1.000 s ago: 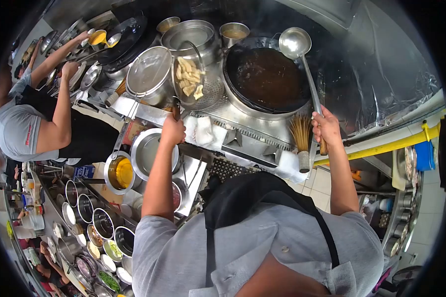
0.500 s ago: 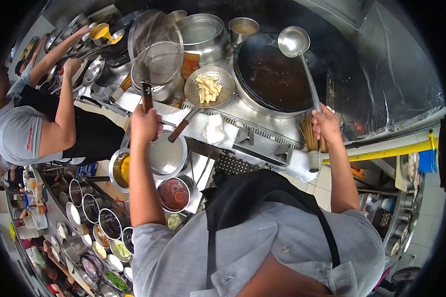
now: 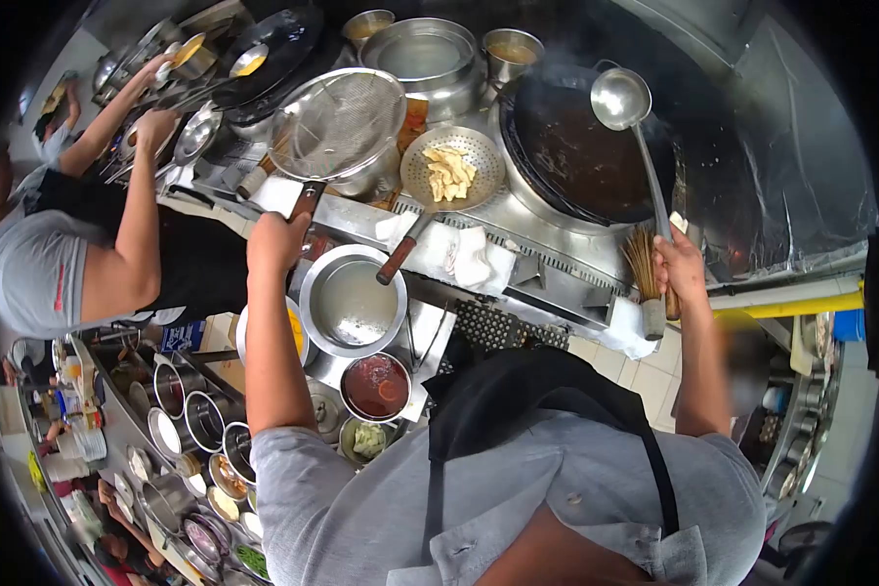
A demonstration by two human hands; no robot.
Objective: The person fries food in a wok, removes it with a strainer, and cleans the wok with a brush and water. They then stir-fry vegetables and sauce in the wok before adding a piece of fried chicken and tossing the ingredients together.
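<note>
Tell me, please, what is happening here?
The person's left hand holds a wire strainer above a metal pot. The right hand holds a ladle, its bowl over the wok of dark liquid. Between strainer and wok, a perforated skimmer holds pale food pieces. Farther left, a co-worker stands at another wok.

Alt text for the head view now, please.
A person's left hand holds a mesh strainer over a pot; their right hand holds a ladle by a wok of dark liquid. Between them, pale food pieces sit in a perforated skimmer.
</note>
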